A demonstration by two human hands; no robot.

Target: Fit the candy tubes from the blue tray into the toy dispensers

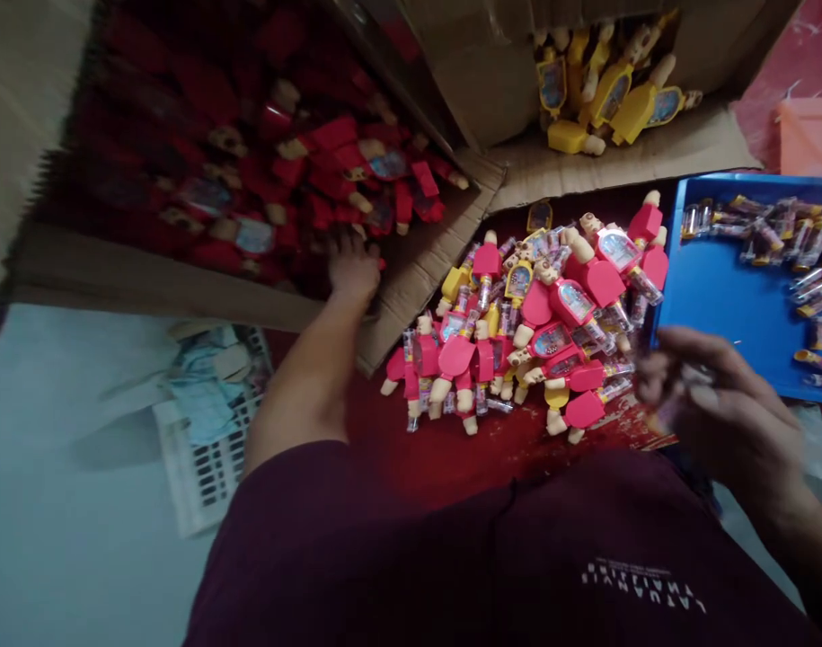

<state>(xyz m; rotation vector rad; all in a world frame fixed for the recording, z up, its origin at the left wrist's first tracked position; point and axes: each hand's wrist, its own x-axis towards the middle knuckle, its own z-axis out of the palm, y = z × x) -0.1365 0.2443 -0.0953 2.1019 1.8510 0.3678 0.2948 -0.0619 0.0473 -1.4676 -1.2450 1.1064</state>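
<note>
Red toys (335, 135) heaped in cardboard box (434, 256), upper L of view; more piled w/ clear tubes (646, 286) on red surface (430, 458), ctr. L hand (354, 268) inside box, near corner, touching toys; fingers partly hidden, can't tell grip or opening. R hand (734, 404) half-curled round clear item (699, 385), too blurred to ID, just beside blue tray (713, 296) w/ more tubes. Yellow toys (613, 97) in 2nd box (619, 166), top R.

Dk purple-maroon top (397, 566), w/ short L sleeve (286, 490) ending nr the elbow & L forearm (309, 386) bare. White print (643, 577) on the front, inverted in this view, shows caps w/ much smaller text alongside. Thin dk line (505, 507) at mid-front, cord or crease unclear
</note>
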